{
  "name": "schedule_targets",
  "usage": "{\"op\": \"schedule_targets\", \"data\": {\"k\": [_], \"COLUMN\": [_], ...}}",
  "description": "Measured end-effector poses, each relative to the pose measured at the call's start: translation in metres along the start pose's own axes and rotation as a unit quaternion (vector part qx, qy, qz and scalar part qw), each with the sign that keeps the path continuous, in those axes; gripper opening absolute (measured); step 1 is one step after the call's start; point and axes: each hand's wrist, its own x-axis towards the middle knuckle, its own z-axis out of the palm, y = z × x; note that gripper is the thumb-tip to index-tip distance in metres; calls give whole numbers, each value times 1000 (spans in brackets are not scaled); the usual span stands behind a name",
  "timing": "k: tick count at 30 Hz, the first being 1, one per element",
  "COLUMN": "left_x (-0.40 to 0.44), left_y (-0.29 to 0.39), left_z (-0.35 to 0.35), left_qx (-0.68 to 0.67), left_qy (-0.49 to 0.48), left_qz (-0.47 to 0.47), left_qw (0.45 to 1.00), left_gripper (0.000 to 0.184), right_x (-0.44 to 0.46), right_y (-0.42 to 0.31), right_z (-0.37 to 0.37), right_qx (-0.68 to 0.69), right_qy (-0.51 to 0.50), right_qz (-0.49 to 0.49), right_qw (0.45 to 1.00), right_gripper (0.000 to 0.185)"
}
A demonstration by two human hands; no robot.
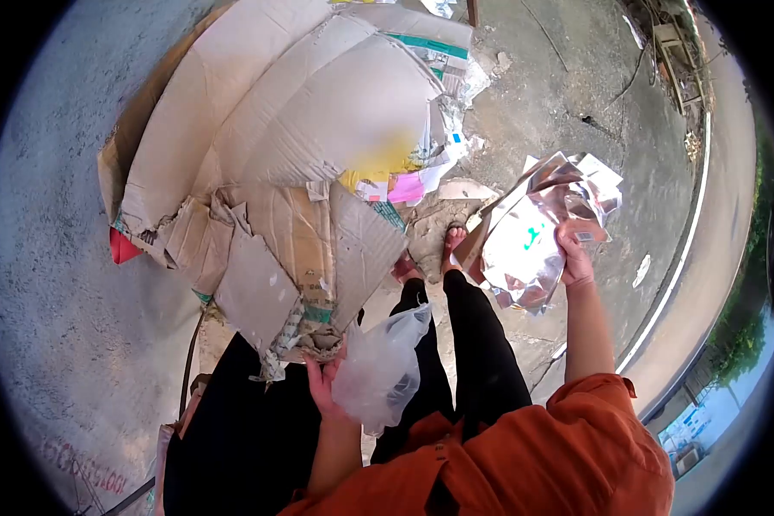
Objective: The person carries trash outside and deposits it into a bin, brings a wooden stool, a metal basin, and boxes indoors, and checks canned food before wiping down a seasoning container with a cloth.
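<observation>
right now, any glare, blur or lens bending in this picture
Head view: glare whitens part of the silvery sheets; head view: a soft blur smears the yellow patch beside the cardboard; head view: wide-angle distortion bows the road, with black filling the corners.

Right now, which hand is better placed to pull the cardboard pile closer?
Probably the left hand: it is at the near edge of the cardboard pile, beside a plastic bag. The right hand grips shiny sheets off to the side.
</observation>
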Motion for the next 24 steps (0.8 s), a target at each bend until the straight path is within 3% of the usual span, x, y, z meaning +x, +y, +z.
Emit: {"op": "schedule_targets", "data": {"k": [1, 2, 4, 5, 6, 8, 9, 10, 12, 13, 15, 16, 18, 19, 20, 22, 23, 24], "left_x": [-10, -20, -36, -41, -46, -58, -57, -60, -59, -59, -62, -48, -20, -2, 22, 72, 95, 121], "left_y": [4, 5, 5, 14, 15, 16, 18, 21, 15, 18, 19, 9, 5, 15, 25, 18, 14, 8], "left_z": [6, 17, 35, 26, 34, 51, 48, 45, 63, 50, 16, 46, 65, 4, -69, -86, -101, -115], "left_qx": [-17, -8, 90, 37, 43, -52, -13, 64, 163, 131, 56, 143, 130, 22, -83, 18, 10, 24], "left_qy": [-59, -59, 41, -37, -39, -79, -162, -113, -101, -85, -10, 96, 56, -29, -117, -46, -50, 50], "left_qz": [-12, -17, 55, 31, 30, 53, 84, 135, 206, 186, 102, 119, 24, -21, -65, 16, 19, 23], "left_qw": [998, 998, 994, 998, 998, 994, 983, 982, 960, 970, 993, 978, 990, 999, 987, 999, 998, 998], "left_gripper": [75, 75, 78, 78, 78, 75, 70, 68, 67, 69, 73, 78, 68, 61, 53, 40, 40, 40], "right_x": [1, 7, 26, 28, 44, 50, 65, 81, 104, 106, 123, 140, 168, 210, 191, 147, 147, 124], "right_y": [13, 27, 73, 84, 112, 127, 150, 173, 201, 191, 186, 200, 226, 286, 269, 189, 173, 127], "right_z": [28, 52, 108, 151, 178, 257, 287, 318, 381, 411, 443, 452, 443, 434, 427, 370, 338, 319], "right_qx": [-1, -2, 12, 39, 105, 129, 115, 83, 163, 139, 21, -31, -317, -225, -228, -322, -447, -598], "right_qy": [-30, -89, -160, -197, -228, -251, -243, -234, -243, -206, -159, -149, -132, -237, -247, -275, -272, -245], "right_qz": [35, 85, 119, 146, 168, 224, 216, 198, 150, 159, 109, 70, -132, -239, -237, -68, -88, -70], "right_qw": [999, 992, 980, 969, 953, 933, 939, 948, 944, 955, 981, 986, 930, 914, 912, 903, 848, 760], "right_gripper": [23, 24, 29, 28, 34, 39, 36, 35, 37, 38, 41, 41, 49, 57, 57, 62, 61, 61]}}
